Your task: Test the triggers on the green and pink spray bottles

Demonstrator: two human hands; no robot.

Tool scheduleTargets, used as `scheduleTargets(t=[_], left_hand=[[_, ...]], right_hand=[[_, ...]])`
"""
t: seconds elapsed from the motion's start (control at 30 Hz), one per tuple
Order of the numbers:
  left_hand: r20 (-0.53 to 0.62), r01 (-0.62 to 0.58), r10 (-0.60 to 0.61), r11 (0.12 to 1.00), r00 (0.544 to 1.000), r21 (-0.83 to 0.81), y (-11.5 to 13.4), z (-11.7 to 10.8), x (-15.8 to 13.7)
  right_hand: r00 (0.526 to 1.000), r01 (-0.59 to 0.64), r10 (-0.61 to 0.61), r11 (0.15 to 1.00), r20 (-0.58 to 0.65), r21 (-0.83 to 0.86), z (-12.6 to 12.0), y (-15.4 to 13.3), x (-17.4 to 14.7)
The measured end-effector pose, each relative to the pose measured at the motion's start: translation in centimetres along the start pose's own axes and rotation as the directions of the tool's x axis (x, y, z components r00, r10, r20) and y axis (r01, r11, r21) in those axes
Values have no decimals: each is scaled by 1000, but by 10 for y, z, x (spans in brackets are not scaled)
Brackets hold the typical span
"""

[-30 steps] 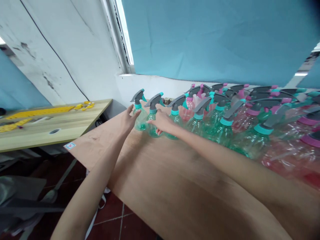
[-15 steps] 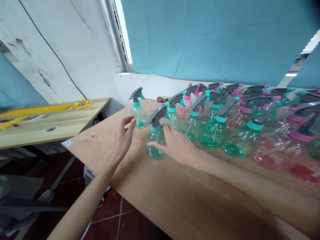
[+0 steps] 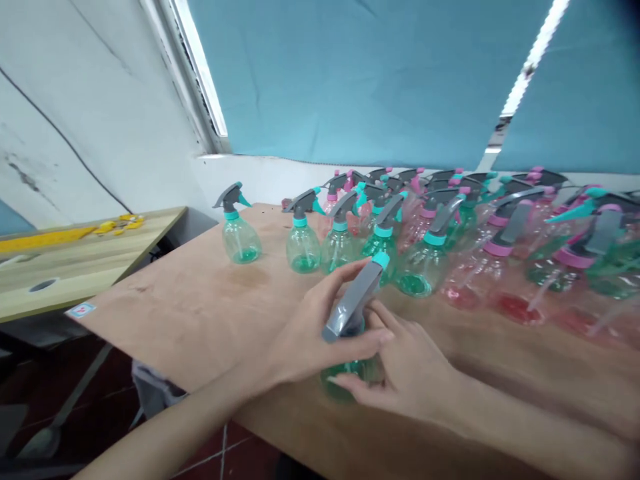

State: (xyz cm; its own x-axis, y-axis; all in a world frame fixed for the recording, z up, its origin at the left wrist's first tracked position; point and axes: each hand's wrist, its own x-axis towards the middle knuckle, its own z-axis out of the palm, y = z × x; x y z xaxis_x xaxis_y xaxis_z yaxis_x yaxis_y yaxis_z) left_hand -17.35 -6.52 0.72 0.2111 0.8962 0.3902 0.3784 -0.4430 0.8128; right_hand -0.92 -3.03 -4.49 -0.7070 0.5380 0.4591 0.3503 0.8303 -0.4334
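Note:
A green spray bottle with a grey trigger head and teal nozzle is between my two hands near the front of the wooden table. My left hand curls around its neck just under the spray head, thumb across the near side. Lower down, my right hand grips the clear green body from the right. The fingers hide the collar and much of the body. Behind it stand more green spray bottles, one just beyond my left hand and another apart at the left.
Several green and pink spray bottles crowd the back and right of the table. A second table with yellow pieces is at the far left. A blue covering hangs behind, over a white wall.
The spray bottle has come nearer and to the right in my right hand. My left hand has moved from empty air onto the bottle's neck. The view has turned right.

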Motion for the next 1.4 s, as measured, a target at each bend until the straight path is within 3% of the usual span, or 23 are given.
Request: scheduleTargets(t=[0.1,0.2,0.4,0.53,0.77,0.9,1.2,1.4], left_hand=[[42,35,-35,999,998,7,15,25,15],[97,25,-18,997,995,-66,19,50,24],[37,-28,34,988,999,-152,15,95,45],[83,-31,46,984,995,-178,14,113,65],[123,40,-22,988,992,-149,20,116,83],[187,66,-25,974,982,-217,15,114,85],[95,95,-81,984,992,-150,4,98,101],[104,121,-108,983,989,-135,2,95,102]], right_hand=[[1000,26,-25,996,-15,82,-11,10,-16],[993,60,-51,995,-107,80,-21,26,-34],[989,2,15,994,-147,112,-42,55,-68],[987,-66,80,993,-139,98,-49,71,-87],[980,-196,195,980,32,27,-52,107,-121],[962,-239,247,968,120,-80,-56,121,-139],[908,-319,352,932,226,-172,-69,120,-153],[894,-347,381,922,235,-173,-74,123,-159]])
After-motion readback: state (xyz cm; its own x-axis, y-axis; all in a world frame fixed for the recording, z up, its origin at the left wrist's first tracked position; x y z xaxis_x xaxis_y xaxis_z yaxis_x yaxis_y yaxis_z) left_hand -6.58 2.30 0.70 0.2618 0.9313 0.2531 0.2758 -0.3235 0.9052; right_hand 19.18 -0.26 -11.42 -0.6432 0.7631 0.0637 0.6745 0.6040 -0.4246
